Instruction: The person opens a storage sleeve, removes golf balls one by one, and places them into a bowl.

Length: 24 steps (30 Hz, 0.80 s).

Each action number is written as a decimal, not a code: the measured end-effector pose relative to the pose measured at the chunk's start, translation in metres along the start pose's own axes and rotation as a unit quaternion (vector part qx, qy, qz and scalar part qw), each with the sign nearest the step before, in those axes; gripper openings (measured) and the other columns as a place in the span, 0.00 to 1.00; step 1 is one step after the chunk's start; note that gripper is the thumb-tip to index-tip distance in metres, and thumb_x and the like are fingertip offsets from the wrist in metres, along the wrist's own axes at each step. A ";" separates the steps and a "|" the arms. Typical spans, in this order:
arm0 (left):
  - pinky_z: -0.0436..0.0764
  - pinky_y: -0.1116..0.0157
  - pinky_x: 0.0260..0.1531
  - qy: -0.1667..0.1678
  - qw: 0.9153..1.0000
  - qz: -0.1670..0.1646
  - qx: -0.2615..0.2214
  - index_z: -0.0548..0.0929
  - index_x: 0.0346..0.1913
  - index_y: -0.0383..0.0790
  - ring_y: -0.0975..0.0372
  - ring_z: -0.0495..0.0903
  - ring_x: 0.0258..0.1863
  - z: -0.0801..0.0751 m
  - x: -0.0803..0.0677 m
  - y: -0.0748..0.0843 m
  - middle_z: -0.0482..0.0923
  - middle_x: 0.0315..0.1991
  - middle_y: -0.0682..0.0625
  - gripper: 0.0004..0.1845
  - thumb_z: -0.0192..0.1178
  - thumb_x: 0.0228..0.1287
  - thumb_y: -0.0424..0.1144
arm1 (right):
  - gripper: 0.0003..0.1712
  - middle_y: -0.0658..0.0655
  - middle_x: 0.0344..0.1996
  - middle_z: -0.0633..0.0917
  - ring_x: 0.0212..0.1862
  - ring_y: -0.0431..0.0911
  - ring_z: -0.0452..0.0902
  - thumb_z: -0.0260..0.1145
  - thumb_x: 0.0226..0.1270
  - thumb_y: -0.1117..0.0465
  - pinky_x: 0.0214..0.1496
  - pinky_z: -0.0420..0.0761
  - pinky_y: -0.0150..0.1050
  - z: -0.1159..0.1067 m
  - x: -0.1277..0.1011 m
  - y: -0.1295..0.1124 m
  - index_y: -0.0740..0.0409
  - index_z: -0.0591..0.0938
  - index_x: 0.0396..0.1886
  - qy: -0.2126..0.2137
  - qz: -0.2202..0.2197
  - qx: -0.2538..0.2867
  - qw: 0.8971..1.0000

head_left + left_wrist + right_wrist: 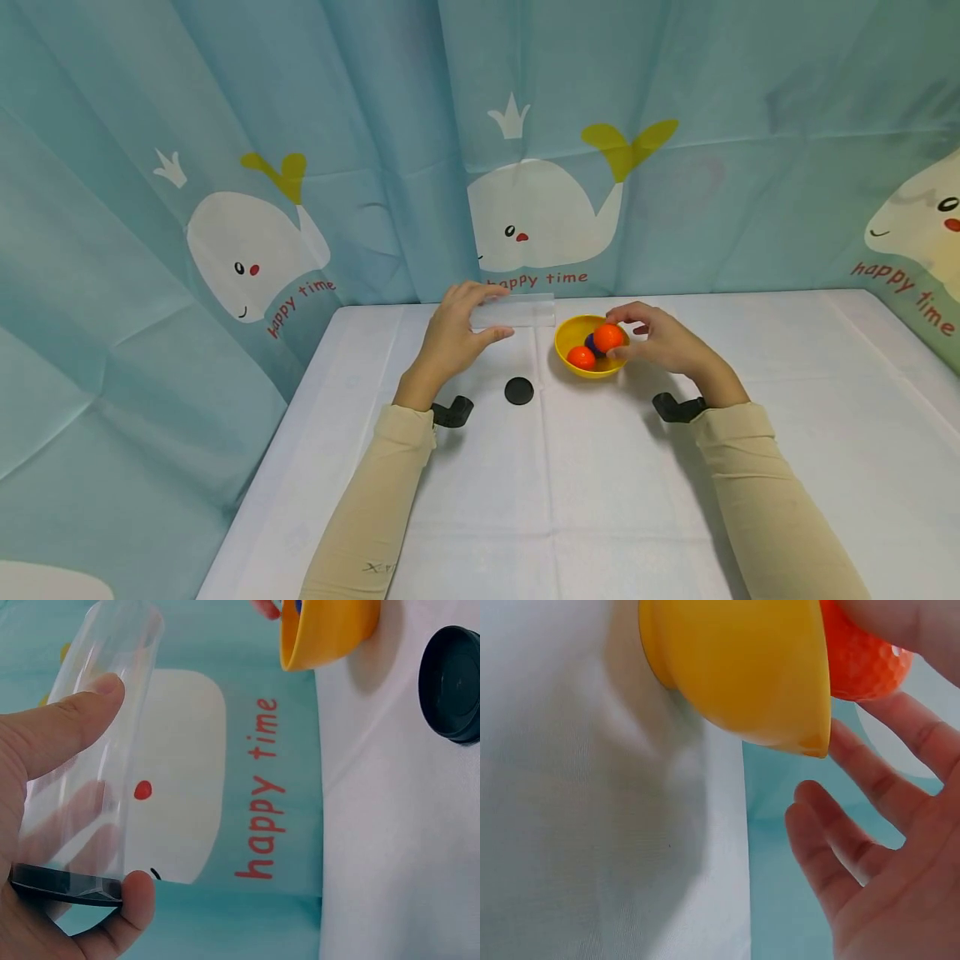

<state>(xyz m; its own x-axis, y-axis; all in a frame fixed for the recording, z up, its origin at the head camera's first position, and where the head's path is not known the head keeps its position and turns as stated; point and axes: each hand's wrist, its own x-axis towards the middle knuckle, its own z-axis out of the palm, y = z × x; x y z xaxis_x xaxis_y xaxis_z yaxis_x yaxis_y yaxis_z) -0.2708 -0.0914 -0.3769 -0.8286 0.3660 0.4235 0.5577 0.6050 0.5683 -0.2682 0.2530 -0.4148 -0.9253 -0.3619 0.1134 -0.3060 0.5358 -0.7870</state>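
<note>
My left hand (498,312) grips a clear plastic tube (517,312) held sideways above the white table's far edge. In the left wrist view the tube (97,742) has a black cap (66,886) on the end by my palm. My right hand (614,334) pinches an orange ball (608,337) between thumb and fingers over a yellow bowl (592,369). A second orange ball (581,357) and a dark blue ball (591,342) lie in the bowl. The right wrist view shows the bowl (742,667) from outside and the held ball (866,667).
A loose black lid (519,391) lies on the white tablecloth (585,483) between my hands, seen also in the left wrist view as the lid (452,682). A blue whale-print curtain (525,167) walls in the table at the back and left.
</note>
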 end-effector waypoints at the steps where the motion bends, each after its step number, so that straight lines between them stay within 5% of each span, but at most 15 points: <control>1: 0.79 0.52 0.57 -0.001 1.000 -0.001 0.000 0.81 0.63 0.52 0.57 0.73 0.60 0.000 0.000 0.000 0.79 0.58 0.53 0.29 0.76 0.58 0.45 | 0.21 0.64 0.64 0.79 0.67 0.59 0.69 0.76 0.61 0.62 0.67 0.69 0.61 0.000 0.000 0.001 0.60 0.81 0.52 -0.004 -0.001 0.000 1.000; 7: 0.80 0.55 0.51 -0.003 1.000 -0.009 -0.012 0.79 0.64 0.51 0.56 0.73 0.58 0.001 0.001 -0.001 0.79 0.60 0.52 0.29 0.74 0.61 0.49 | 0.19 0.66 0.69 0.74 0.73 0.62 0.63 0.77 0.59 0.59 0.68 0.67 0.65 -0.001 0.000 0.001 0.58 0.83 0.48 -0.025 0.003 -0.019 1.000; 19: 0.75 0.51 0.65 -0.005 0.998 -0.049 -0.037 0.75 0.68 0.46 0.55 0.74 0.62 0.004 0.001 -0.003 0.77 0.61 0.49 0.31 0.66 0.68 0.56 | 0.19 0.66 0.73 0.68 0.74 0.66 0.55 0.75 0.61 0.58 0.71 0.62 0.71 0.001 -0.003 -0.002 0.58 0.82 0.50 -0.049 0.032 -0.029 0.998; 24: 0.80 0.51 0.55 0.005 0.996 -0.058 -0.060 0.70 0.70 0.45 0.52 0.78 0.55 0.005 0.001 -0.005 0.79 0.56 0.46 0.32 0.61 0.72 0.58 | 0.16 0.66 0.74 0.67 0.75 0.66 0.53 0.74 0.64 0.57 0.72 0.61 0.71 0.002 -0.002 -0.002 0.56 0.83 0.49 -0.054 0.037 -0.026 0.998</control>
<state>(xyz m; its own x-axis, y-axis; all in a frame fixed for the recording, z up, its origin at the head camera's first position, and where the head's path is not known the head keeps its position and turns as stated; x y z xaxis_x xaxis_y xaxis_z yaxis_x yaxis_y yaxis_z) -0.2748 -0.0905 -0.3835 -0.8880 0.2903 0.3567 0.4599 0.5532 0.6946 -0.2654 0.2510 -0.4141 -0.9172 -0.3983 -0.0113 -0.2522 0.6023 -0.7574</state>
